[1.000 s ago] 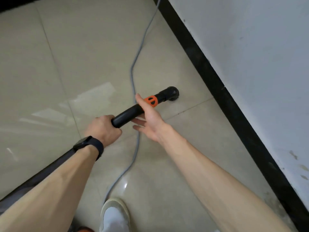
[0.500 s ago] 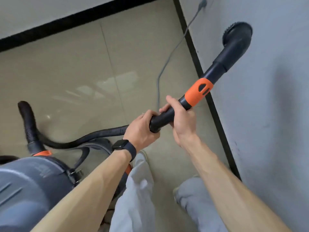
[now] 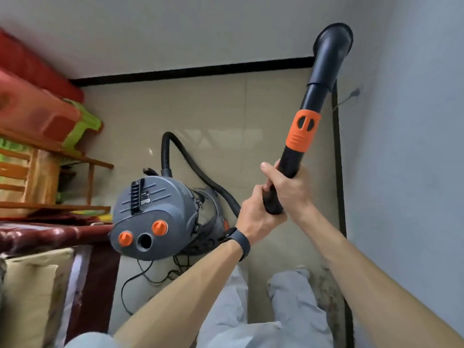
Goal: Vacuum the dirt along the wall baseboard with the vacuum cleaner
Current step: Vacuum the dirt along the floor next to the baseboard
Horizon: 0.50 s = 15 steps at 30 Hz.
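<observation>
While aloft, wand in right hand

My left hand and right hand cover the wand's lower end, so where the hose joins it is hidden. The wand blocks part of the baseboard. The vacuum's label is too small to read. The left edge cuts off the red bins.

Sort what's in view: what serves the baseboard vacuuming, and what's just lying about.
For the job:
vacuum wand, gripped by left hand and right hand; nozzle; hose; grey canister; black baseboard.

Lying about:
red plastic item; green stool; wooden rack; beige cushion.
</observation>
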Each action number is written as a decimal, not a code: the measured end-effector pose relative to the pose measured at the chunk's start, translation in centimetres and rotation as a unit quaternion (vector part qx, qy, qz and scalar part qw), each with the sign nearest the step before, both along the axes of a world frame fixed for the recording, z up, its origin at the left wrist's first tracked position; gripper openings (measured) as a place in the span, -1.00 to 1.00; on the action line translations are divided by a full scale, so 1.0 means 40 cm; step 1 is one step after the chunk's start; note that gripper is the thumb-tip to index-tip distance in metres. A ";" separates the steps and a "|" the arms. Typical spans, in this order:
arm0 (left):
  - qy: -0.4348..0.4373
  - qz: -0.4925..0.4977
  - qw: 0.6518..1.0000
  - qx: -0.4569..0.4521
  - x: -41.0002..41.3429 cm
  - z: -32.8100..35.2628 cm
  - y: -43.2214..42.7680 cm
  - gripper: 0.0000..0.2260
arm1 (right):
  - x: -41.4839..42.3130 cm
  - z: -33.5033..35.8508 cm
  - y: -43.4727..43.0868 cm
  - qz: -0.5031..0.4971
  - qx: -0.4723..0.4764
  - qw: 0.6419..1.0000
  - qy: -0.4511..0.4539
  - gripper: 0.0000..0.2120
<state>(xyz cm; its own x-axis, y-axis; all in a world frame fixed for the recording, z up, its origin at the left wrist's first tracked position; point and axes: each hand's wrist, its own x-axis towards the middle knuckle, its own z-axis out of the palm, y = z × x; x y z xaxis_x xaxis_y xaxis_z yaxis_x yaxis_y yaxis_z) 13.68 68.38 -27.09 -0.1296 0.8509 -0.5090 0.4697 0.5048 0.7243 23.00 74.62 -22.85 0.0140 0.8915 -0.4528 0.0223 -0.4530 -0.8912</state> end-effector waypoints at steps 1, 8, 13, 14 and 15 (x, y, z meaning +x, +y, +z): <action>0.005 -0.012 1.000 -0.007 -0.025 0.023 -0.013 -0.51 | -0.029 0.017 -0.005 -0.001 0.003 1.000 -0.014 -0.64; 0.094 -0.162 0.982 -0.009 -0.277 0.054 -0.115 -0.40 | -0.231 -0.005 -0.120 0.139 0.010 0.981 -0.132 -0.79; 0.305 0.035 0.950 -0.056 -0.631 -0.050 -0.186 -0.33 | -0.344 -0.154 -0.201 0.168 -0.037 0.967 -0.188 -0.69; 0.324 0.082 0.939 -0.076 -0.705 -0.075 -0.191 -0.27 | -0.361 -0.186 -0.212 0.163 -0.059 0.965 -0.196 -0.73; 0.344 0.110 0.928 -0.095 -0.772 -0.102 -0.192 -0.21 | -0.376 -0.214 -0.218 0.157 -0.079 0.963 -0.202 -0.77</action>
